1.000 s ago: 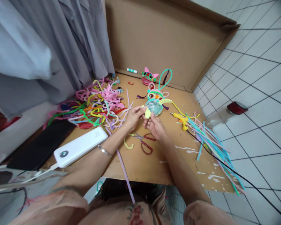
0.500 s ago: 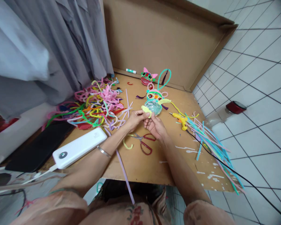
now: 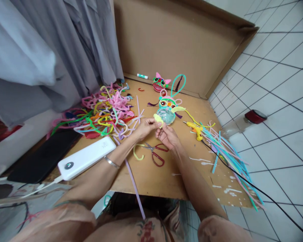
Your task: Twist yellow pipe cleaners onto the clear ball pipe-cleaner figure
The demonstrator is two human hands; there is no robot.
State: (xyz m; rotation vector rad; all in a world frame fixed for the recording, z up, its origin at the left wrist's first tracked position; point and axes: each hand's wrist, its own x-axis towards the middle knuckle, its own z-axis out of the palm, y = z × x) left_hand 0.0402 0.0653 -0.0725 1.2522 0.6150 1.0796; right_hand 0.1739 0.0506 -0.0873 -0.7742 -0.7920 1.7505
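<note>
Both hands meet over the middle of the desk (image 3: 166,181), closed together on one small yellow fuzzy piece (image 3: 158,119). The left hand (image 3: 145,127) pinches its upper end between thumb and forefinger. The right hand (image 3: 167,136) comes up from below, its fingertips on the lower end. The piece sits right against the clear round belly of the owl figure (image 3: 166,111), which stands on the desk just beyond the fingers.

To my eye, work this small goes best with a short, tight pinch close to the spot being shaped. One hand should steady while the other bends, so the wire inside does not spring back or nudge the owl over. The forearms are angled inward from either side, wrists low, palms turned toward each other. A thin bangle (image 3: 111,162) shows on the left wrist.

Just under the hands lie red-handled scissors (image 3: 154,154) and a yellow hooked offcut (image 3: 137,153). To the right a yellow glue gun (image 3: 195,129) rests near a spread of straight pastel stems (image 3: 227,151), its black cord (image 3: 242,179) trailing off onto the tiled floor. To the left is a big tangled heap of coloured stems (image 3: 103,112), then a white power bank (image 3: 87,157). Farther back stands a second figure with pink ears (image 3: 159,83).
</note>
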